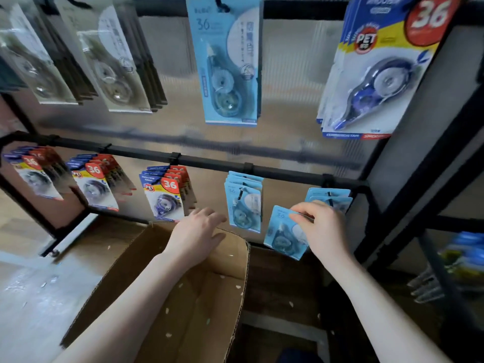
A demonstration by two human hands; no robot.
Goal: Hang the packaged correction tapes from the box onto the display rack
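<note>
Pinching a light-blue correction tape pack (284,233) near its top, the right hand (320,226) needed its hole aligned squarely with the lower-right hook (327,180), while the left hand (199,229) hovered relaxed, holding nothing, over the box (235,284).

Box (167,271) below rack rail (209,163)

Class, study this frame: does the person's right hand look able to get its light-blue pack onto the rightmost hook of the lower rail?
Probably yes. The right hand pinches the light-blue pack just below the rightmost hook, where a few packs already hang; nothing visibly blocks the way.
</note>
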